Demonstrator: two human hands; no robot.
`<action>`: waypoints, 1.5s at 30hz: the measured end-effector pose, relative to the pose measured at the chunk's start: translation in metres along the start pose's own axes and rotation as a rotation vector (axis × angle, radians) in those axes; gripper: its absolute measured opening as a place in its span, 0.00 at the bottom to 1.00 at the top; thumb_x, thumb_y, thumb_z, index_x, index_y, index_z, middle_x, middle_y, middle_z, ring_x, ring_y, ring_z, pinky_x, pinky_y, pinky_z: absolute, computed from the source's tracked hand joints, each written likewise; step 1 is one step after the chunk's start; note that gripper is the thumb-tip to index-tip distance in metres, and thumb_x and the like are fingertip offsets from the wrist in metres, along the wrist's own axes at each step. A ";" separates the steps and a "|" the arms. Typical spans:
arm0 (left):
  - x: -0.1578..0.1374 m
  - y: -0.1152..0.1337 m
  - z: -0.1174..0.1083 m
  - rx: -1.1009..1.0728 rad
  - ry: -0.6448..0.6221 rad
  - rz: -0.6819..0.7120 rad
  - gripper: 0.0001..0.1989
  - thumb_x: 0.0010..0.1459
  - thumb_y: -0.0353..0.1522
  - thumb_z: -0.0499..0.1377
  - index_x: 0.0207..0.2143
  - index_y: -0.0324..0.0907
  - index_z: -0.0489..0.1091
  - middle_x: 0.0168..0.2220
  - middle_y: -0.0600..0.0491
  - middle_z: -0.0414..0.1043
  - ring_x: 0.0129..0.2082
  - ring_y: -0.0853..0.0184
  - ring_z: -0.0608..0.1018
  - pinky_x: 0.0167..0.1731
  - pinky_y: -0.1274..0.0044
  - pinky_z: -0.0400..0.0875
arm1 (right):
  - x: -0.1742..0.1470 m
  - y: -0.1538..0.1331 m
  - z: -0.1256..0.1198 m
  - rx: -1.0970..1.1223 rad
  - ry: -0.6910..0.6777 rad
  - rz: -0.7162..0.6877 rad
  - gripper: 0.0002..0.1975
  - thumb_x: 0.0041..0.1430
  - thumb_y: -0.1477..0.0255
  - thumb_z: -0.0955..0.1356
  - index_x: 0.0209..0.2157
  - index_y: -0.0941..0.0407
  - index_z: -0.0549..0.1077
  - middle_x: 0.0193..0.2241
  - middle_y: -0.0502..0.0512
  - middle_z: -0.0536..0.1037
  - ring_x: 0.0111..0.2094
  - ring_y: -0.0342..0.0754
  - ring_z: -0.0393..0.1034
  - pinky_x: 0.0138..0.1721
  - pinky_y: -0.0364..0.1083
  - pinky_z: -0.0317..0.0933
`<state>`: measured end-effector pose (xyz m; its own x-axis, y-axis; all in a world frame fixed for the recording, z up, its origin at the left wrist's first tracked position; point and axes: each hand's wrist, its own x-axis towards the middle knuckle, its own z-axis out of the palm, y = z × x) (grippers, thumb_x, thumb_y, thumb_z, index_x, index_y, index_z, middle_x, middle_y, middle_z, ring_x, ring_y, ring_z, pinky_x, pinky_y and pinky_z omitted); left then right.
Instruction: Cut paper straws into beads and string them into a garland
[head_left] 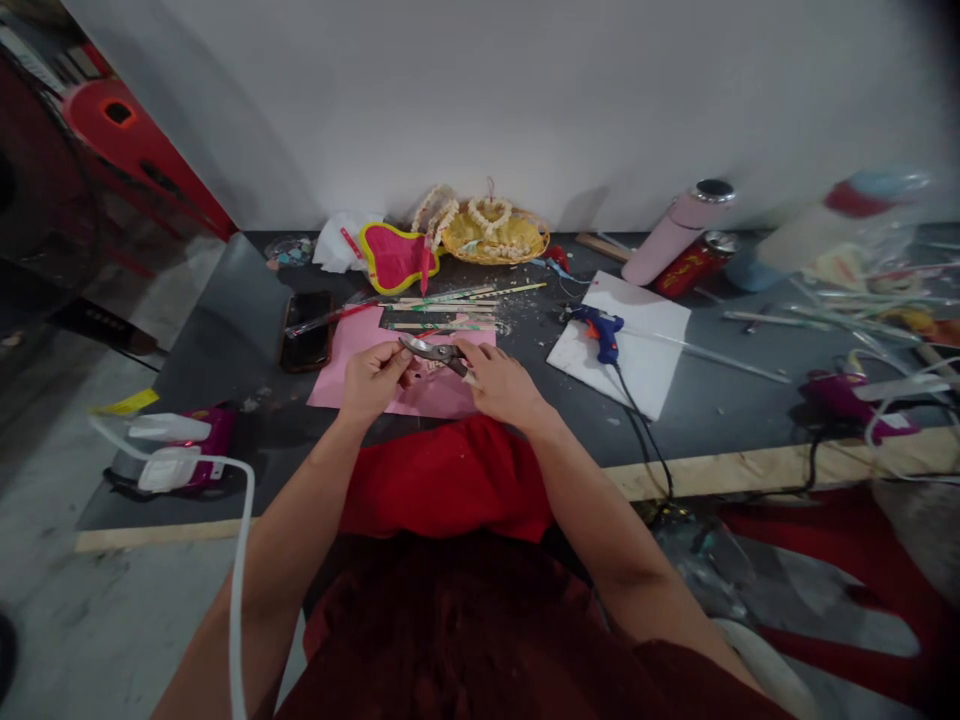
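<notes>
My right hand grips a pair of pruning shears, its blades pointing left. Close by the blades, my left hand is closed in a pinch; what lies between its fingers is too small to make out. Both hands are over a pink sheet on the dark table. Just beyond them lie several thin printed sticks. A yellow basket stands against the wall with pale beaded loops in it, and a pink board with a yellow edge leans beside it.
Left of the sheet lies a phone. A blue glue gun rests on a white board, its cord hanging over the front edge. Farther right are a pink flask and red can. A purple device sits at left.
</notes>
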<state>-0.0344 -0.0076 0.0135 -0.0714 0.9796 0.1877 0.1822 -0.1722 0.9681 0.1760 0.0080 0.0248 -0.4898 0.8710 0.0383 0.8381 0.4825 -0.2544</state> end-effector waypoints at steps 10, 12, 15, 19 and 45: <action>0.000 0.002 -0.002 -0.082 -0.036 -0.010 0.13 0.56 0.38 0.60 0.24 0.39 0.73 0.18 0.54 0.71 0.15 0.76 0.69 0.17 0.83 0.64 | 0.001 0.002 0.001 0.019 0.009 -0.019 0.26 0.62 0.71 0.60 0.61 0.52 0.56 0.48 0.59 0.73 0.46 0.51 0.69 0.44 0.46 0.61; 0.000 0.001 0.000 -0.109 -0.017 -0.022 0.12 0.55 0.38 0.61 0.25 0.39 0.74 0.20 0.53 0.72 0.15 0.76 0.69 0.16 0.83 0.65 | 0.000 -0.002 0.000 0.001 0.015 0.022 0.25 0.61 0.71 0.60 0.60 0.51 0.57 0.47 0.58 0.75 0.43 0.51 0.71 0.41 0.46 0.62; 0.000 0.000 0.003 -0.131 0.009 -0.038 0.12 0.54 0.38 0.61 0.26 0.38 0.73 0.23 0.52 0.74 0.16 0.76 0.70 0.16 0.83 0.66 | -0.003 -0.008 -0.002 -0.017 0.053 0.044 0.24 0.61 0.70 0.61 0.60 0.48 0.58 0.48 0.55 0.75 0.41 0.51 0.72 0.39 0.46 0.63; 0.002 -0.001 0.005 -0.139 0.049 -0.061 0.11 0.54 0.37 0.61 0.29 0.38 0.74 0.25 0.52 0.75 0.17 0.77 0.70 0.18 0.83 0.67 | -0.001 -0.004 0.000 0.029 0.115 0.055 0.25 0.62 0.69 0.60 0.61 0.47 0.56 0.50 0.54 0.73 0.45 0.51 0.71 0.39 0.46 0.64; 0.001 -0.010 0.013 -0.057 0.049 -0.077 0.11 0.54 0.38 0.60 0.27 0.38 0.73 0.21 0.55 0.71 0.16 0.77 0.68 0.17 0.83 0.64 | 0.015 0.051 0.025 0.022 0.297 0.367 0.24 0.58 0.72 0.63 0.56 0.62 0.65 0.51 0.68 0.71 0.51 0.62 0.61 0.50 0.59 0.57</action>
<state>-0.0234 -0.0036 0.0018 -0.1311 0.9843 0.1185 0.1181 -0.1031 0.9876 0.2055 0.0438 -0.0118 -0.0695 0.9738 0.2163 0.9363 0.1386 -0.3229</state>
